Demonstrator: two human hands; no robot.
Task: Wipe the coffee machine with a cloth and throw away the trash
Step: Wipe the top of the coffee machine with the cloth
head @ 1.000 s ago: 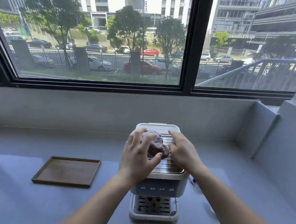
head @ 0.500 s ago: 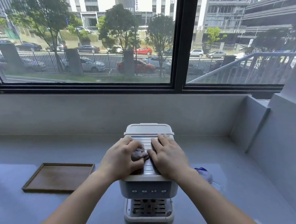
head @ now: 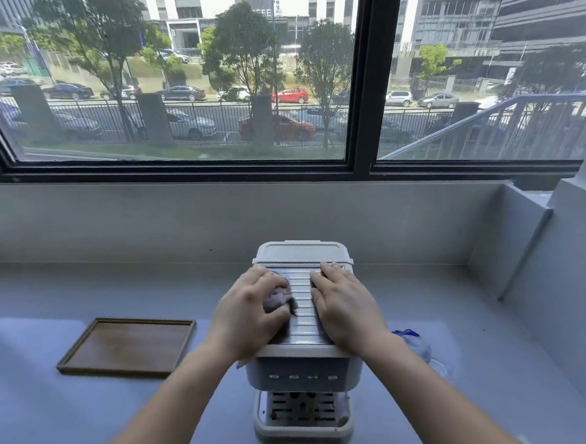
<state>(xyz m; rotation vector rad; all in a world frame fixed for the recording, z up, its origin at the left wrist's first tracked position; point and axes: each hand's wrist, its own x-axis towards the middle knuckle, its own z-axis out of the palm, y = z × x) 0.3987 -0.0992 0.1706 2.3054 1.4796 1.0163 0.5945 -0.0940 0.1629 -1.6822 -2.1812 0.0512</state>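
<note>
A person's left hand [head: 252,313] presses a bunched cloth [head: 278,300] onto the ribbed top of a coffee machine [head: 304,365] on the counter below the window, while the right hand [head: 345,308] lies flat and empty beside it. Too hard a push could tip the machine; crumpled trash [head: 417,346] waits just right of it.

No legible text, label or number anywhere in view.
</note>
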